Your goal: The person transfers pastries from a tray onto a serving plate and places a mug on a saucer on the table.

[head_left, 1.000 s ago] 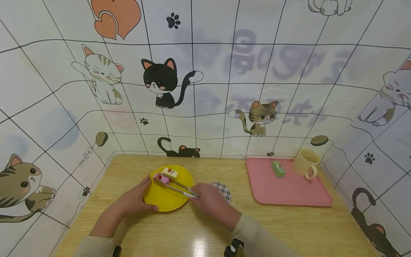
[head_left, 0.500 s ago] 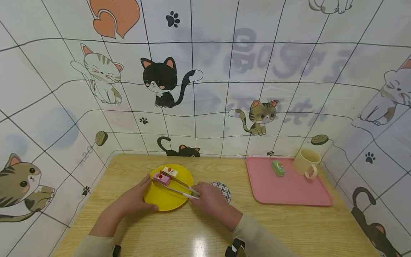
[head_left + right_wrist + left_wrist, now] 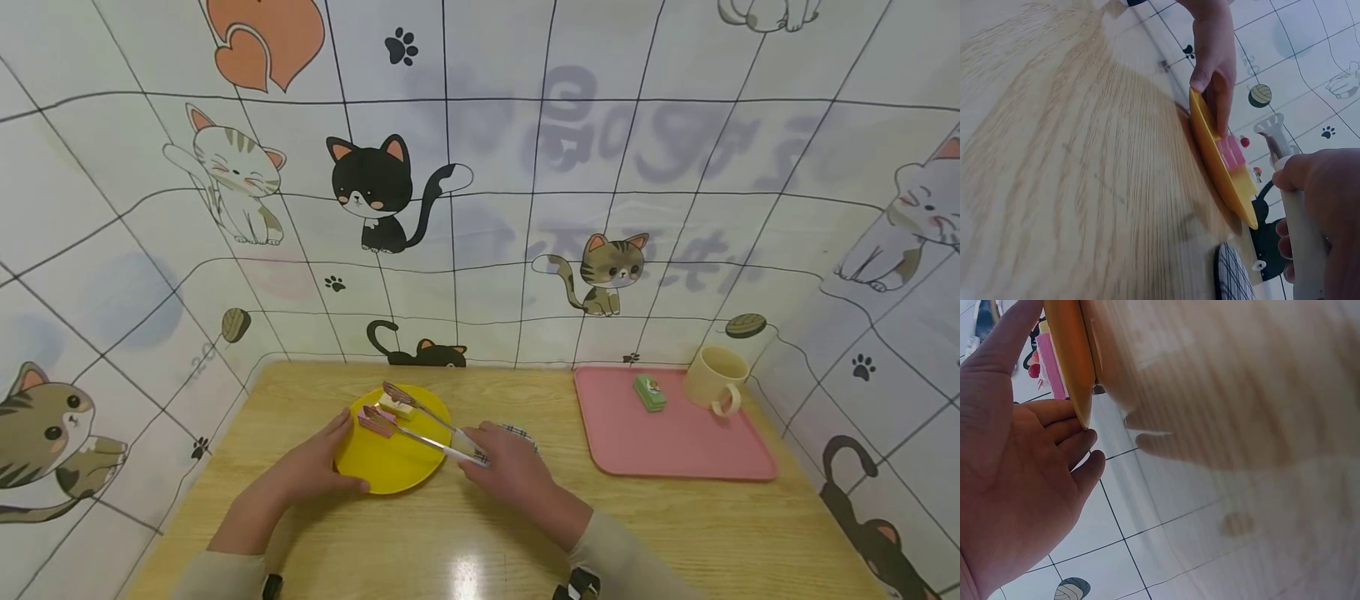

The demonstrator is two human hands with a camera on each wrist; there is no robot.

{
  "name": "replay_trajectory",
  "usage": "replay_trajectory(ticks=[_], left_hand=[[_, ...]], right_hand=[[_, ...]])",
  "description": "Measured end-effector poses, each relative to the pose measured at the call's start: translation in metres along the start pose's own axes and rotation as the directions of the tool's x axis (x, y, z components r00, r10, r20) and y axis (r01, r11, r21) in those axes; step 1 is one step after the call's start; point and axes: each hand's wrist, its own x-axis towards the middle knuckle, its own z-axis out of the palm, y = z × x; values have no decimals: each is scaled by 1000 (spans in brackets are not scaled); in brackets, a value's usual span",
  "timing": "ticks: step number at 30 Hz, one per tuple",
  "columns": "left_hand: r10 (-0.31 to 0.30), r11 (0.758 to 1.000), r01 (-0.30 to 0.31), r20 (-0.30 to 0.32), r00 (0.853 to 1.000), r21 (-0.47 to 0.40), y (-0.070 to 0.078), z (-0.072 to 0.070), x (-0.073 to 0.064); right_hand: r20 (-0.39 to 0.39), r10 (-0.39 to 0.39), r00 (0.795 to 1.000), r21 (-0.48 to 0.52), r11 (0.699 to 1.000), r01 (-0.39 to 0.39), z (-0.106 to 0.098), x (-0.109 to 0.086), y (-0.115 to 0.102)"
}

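My left hand holds the left rim of a yellow plate, thumb and fingers set around its edge. On the plate lie a pink toy cake slice with a red berry, seen in the right wrist view, and a cream-yellow toy cake slice. My right hand grips metal tongs with white handles. The tong arms are spread, and their tips are over the cakes, partly covering both. In the right wrist view the tong tips appear apart from the pink slice.
Partly behind my right hand lies a round checked coaster. At the right, a pink tray carries a green toy cake slice and a cream mug. A cat-print cloth wall encloses the table behind and at both sides.
The tongs have spread and come away from the pink slice, their tips rising. My right hand has moved to the right, covering more of the coaster. My left hand stays at the plate.
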Motion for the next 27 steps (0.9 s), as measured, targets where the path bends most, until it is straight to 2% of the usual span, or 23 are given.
replay_trajectory(ticks=[7,12,16,20,27], left_hand=[[-12,1000,11,5,1000,5,-2,2,1],[-15,1000,15,8,1000,2,-1,1,1],[-21,1000,21,10,1000,0,0,1,1],[-18,1000,18,8,1000,5,0,1,0],[-19,1000,19,10,1000,-3,1,1,-1]], right_hand=[[-73,83,994,23,996,-82,-25,-21,21],[-149,143,979,8,990,-143,-49,-36,45],[-212,156,965,-15,986,-163,-67,-52,70],[-256,186,948,-35,979,-202,-85,-69,96],[-288,322,902,-15,940,-341,-117,-102,135]])
